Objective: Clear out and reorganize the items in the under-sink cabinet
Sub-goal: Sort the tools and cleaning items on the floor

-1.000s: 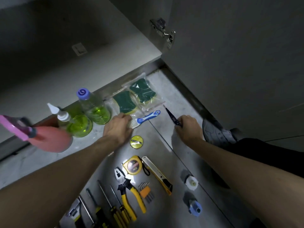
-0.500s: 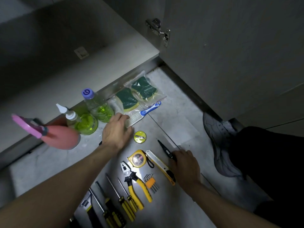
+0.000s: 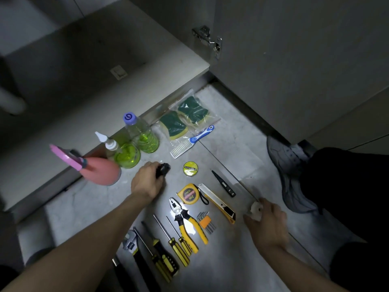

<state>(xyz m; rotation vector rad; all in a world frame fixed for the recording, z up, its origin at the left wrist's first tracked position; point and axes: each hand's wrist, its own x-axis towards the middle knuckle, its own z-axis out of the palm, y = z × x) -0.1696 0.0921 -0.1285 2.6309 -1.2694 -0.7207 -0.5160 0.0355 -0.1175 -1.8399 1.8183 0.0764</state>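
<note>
The emptied items lie in rows on the grey floor in front of the open cabinet (image 3: 109, 66). My left hand (image 3: 146, 183) grips a small black object (image 3: 163, 168) just below the two green bottles (image 3: 134, 148). My right hand (image 3: 268, 225) holds a small white object (image 3: 255, 209) at the right end of the tool row. A black tester pen (image 3: 223, 183) lies free beside the yellow utility knife (image 3: 219, 204). A white comb with a blue handle (image 3: 189, 144) lies below two bagged green sponges (image 3: 185, 119).
A pink spray bottle (image 3: 101, 172) stands at the left. A yellow tape roll (image 3: 190, 168), tape measure (image 3: 189, 194), pliers (image 3: 186, 223), hex keys (image 3: 206, 222), screwdrivers (image 3: 168, 243) and a wrench (image 3: 129, 241) lie on the floor. The open cabinet door (image 3: 294, 60) and my shoe (image 3: 288, 165) are at the right.
My right hand laid the tester pen down beside the knife and drew back to the white object. My left hand left the comb and took hold of the black object.
</note>
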